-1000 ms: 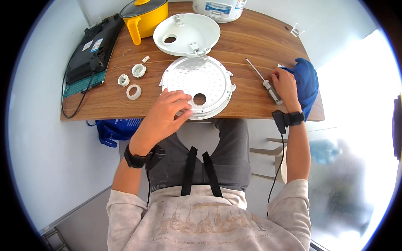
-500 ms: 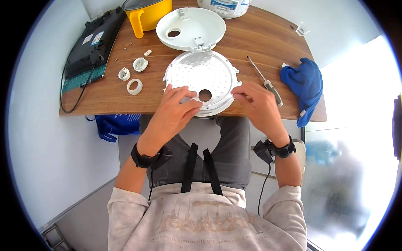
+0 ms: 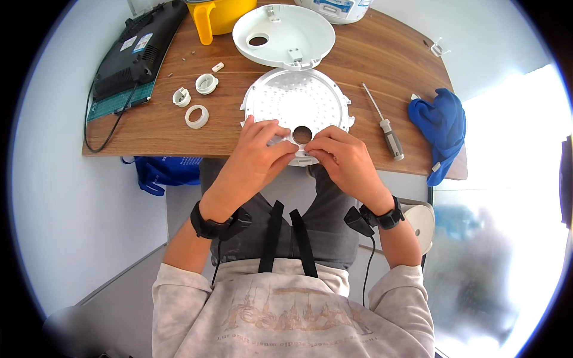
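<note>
A round, shiny metal plate (image 3: 298, 98) with a dimpled face and a white rim lies at the table's front edge. Its round hole (image 3: 302, 135) is on the near side. My left hand (image 3: 258, 149) rests on the plate's near left part, fingers bent and fingertips close together beside the hole. From the right, my right hand (image 3: 345, 158) pinches thumb and fingers together just below the hole, close to the left fingertips. Whatever lies between the fingertips is too small or hidden to make out. Beyond the plate sits a white round lid (image 3: 316, 36), its inside facing up.
Left of the plate lie a white ring (image 3: 196, 117), two white caps (image 3: 206, 84) and a small white piece (image 3: 218, 67). A screwdriver (image 3: 390, 138) and blue cloth (image 3: 439, 131) lie right. Behind are a yellow pot (image 3: 227, 17) and a black device (image 3: 134, 53).
My right hand has moved left from the plate's right rim to its near edge by the hole, beside my left hand. The view has shifted slightly; the left hand stays on the plate.
</note>
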Action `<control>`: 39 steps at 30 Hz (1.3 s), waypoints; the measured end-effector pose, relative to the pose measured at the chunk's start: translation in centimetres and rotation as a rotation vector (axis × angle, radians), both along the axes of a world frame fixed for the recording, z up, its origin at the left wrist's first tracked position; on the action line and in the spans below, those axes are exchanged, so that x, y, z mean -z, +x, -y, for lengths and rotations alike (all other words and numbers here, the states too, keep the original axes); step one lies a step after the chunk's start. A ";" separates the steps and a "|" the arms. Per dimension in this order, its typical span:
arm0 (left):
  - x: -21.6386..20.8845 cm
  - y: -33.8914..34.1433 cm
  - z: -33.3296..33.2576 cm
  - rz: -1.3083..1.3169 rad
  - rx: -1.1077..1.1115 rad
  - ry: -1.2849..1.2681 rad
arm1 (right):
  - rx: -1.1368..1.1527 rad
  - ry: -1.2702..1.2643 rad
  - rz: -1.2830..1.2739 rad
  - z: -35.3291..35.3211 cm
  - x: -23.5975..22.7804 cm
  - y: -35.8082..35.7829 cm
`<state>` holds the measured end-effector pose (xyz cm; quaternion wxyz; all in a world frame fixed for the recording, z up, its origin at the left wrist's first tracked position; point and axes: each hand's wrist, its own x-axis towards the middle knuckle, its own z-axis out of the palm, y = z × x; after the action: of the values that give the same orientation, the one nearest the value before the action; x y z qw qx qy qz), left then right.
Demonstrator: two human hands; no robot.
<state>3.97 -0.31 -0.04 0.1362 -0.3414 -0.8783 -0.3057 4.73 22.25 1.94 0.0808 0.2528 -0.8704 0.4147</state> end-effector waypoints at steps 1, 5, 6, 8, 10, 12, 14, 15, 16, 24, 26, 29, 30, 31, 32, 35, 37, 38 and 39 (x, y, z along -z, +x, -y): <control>0.0 0.0 0.0 0.003 0.002 0.001 | 0.002 0.006 0.001 0.0 0.0 0.0; 0.1 0.0 0.0 0.020 0.004 0.010 | 0.002 0.009 -0.007 0.1 0.1 0.1; 0.2 0.0 0.1 0.025 0.003 0.015 | -0.001 0.005 -0.012 0.2 0.2 0.1; 0.2 0.0 0.1 0.030 0.003 0.014 | -0.005 0.004 -0.018 0.3 0.2 0.2; 0.3 0.0 0.1 0.044 -0.001 0.017 | -0.007 0.017 -0.034 0.3 0.4 0.2; 0.3 0.0 0.0 0.068 -0.009 0.025 | -0.007 0.042 -0.061 0.1 0.6 0.2; 0.2 0.0 0.0 0.072 -0.010 0.025 | -0.013 0.074 -0.084 0.1 0.2 0.3; 0.2 0.0 0.0 0.074 -0.010 0.025 | -0.016 0.091 -0.096 0.2 0.1 0.3; 0.2 0.0 0.0 0.064 -0.007 0.028 | -0.022 0.104 -0.108 0.2 0.1 0.4; 0.1 0.1 0.0 0.049 -0.002 0.042 | -0.010 0.179 -0.127 0.2 -0.5 0.5; 0.3 0.1 0.0 0.048 -0.008 0.042 | -0.021 0.172 -0.104 0.3 -0.7 0.5; 0.4 0.1 -0.1 0.056 -0.011 0.047 | -0.024 0.144 -0.085 0.3 -0.6 0.5; 0.4 0.1 -0.1 0.061 -0.012 0.049 | -0.023 0.132 -0.081 0.3 -0.4 0.5; 0.3 0.1 -0.1 0.061 -0.010 0.048 | -0.021 0.130 -0.087 0.3 -0.3 0.5; 0.3 0.0 -0.1 0.060 -0.009 0.048 | -0.019 0.128 -0.094 0.3 -0.1 0.5; 0.4 0.1 0.0 0.062 -0.009 0.044 | -0.013 0.149 -0.091 0.3 0.0 0.4; 0.4 0.1 0.0 0.063 -0.010 0.043 | -0.015 0.163 -0.084 0.3 -0.1 0.4; 0.4 0.1 0.0 0.063 -0.011 0.043 | -0.018 0.166 -0.083 0.3 -0.2 0.4; 0.4 0.1 0.0 0.064 -0.012 0.043 | -0.022 0.169 -0.082 0.3 -0.3 0.3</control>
<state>4.04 -0.31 -0.41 0.1173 -0.3230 -0.8775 -0.3345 5.06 21.91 2.22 0.0901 0.2850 -0.8954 0.3300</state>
